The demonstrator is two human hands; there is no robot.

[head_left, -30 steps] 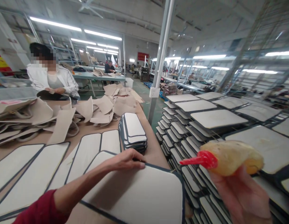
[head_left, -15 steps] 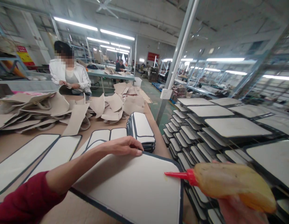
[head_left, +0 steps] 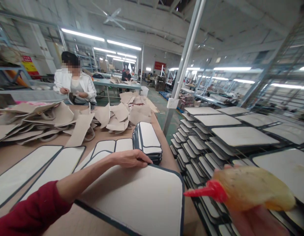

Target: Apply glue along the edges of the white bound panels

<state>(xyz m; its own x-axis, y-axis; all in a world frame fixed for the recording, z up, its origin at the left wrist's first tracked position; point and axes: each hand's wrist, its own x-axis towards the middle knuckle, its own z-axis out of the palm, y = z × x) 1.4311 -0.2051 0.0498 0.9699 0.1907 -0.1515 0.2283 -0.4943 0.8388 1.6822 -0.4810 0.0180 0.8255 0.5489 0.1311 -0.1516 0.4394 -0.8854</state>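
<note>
My left hand (head_left: pixel 132 158) pinches the far edge of a white panel with a dark border (head_left: pixel 142 196), which is lifted at an angle over the table. In my right hand (head_left: pixel 255 219) is a glue bottle (head_left: pixel 257 188) with a red nozzle, its body partly filled with yellowish liquid. The fingers wrap around the bottle, partly hidden behind it. Its nozzle tip points left, just beside the panel's right border. Flat on the table, more dark-edged white panels (head_left: pixel 26 168) lie to the left.
A stack of smaller bordered panels (head_left: pixel 149 137) stands beyond my left hand. Beige pieces with loops (head_left: pixel 56 114) are heaped at the back left. Racks of panels (head_left: pixel 242 136) fill the right side, by a metal post (head_left: pixel 183 55). Across the table a co-worker (head_left: pixel 74 80) handles a piece.
The glue bottle has moved right, its nozzle leaving the panel's surface for just outside the border. My left hand keeps its hold on the panel. The view has tilted slightly up.
</note>
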